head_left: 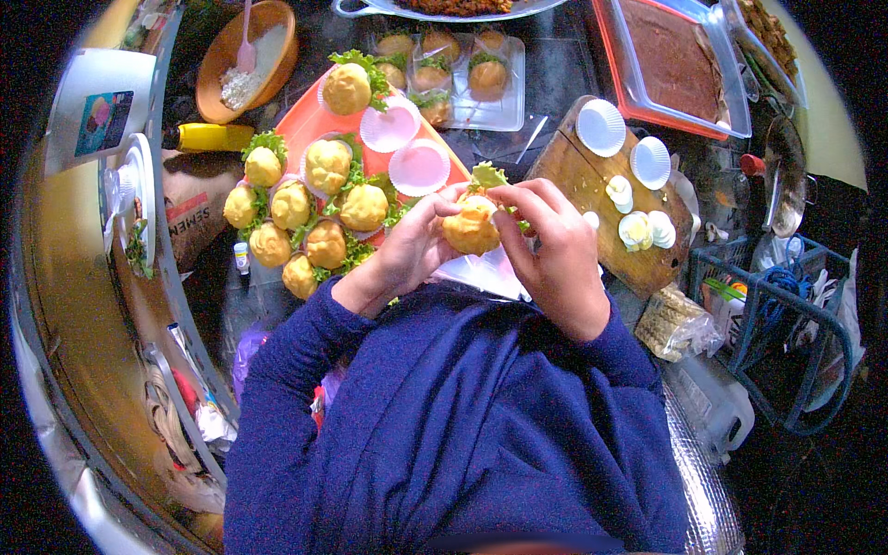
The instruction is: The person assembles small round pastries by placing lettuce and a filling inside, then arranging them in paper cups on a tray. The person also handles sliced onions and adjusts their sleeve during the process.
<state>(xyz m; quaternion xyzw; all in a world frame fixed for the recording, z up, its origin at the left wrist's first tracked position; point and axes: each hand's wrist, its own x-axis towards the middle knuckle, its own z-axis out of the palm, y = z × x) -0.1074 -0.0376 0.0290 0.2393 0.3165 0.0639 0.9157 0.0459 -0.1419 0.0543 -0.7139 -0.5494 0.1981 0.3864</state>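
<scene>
Two hands [560,254] grasp one bun [471,228] — two pink cups [419,167] on one tray [303,115]; two white cups [600,128] on one board [575,174].

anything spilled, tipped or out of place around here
Nothing looks clearly spilled or damaged. The one mild oddity is a yellow bottle-like container lying on its side beside the orange-brown bowl, where one might expect it upright. The bun between the left hand and right hand shows no visible damage.
</scene>
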